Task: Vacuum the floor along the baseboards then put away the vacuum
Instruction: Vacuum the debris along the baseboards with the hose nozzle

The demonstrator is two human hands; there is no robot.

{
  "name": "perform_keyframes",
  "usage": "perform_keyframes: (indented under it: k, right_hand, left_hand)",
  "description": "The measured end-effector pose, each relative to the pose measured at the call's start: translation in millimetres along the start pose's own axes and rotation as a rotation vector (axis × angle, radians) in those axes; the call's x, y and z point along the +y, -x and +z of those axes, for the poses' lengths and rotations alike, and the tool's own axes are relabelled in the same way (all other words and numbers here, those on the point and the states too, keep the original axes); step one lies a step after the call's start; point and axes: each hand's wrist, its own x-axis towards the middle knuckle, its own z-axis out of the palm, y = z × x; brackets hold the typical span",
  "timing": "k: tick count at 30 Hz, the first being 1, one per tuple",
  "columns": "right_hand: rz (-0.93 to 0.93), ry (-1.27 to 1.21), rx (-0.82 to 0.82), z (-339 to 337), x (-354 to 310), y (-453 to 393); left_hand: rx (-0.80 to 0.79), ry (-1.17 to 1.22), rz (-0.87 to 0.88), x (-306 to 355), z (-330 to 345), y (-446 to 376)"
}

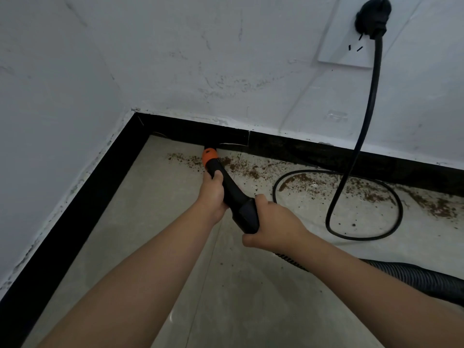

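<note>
Both hands grip the black vacuum nozzle (232, 194): left hand (212, 194) nearer its orange tip (210, 156), right hand (273, 222) at the rear. The nozzle's long axis points at the black baseboard (288, 146); brown debris (313, 182) trails rightward along it

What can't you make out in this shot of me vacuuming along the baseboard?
- Vacuum body: out of the head view; the hose is cut off by the right edge.
- Nozzle opening: faces the black baseboard, so contact with the floor is unclear.
- Wand controls: covered by the left hand and right hand.
- Brown debris: too small and blurred to identify.
- Plug: cut by the top edge.
</note>
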Motion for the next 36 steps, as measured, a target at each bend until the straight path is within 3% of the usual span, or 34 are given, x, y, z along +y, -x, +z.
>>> perform_keyframes:
  k: [36]
  right_hand:
    - [0.087,0.025,0.014,-11,29,41]
  left_hand:
    - [-0.063,-0.075,-0.060,-29,36,18]
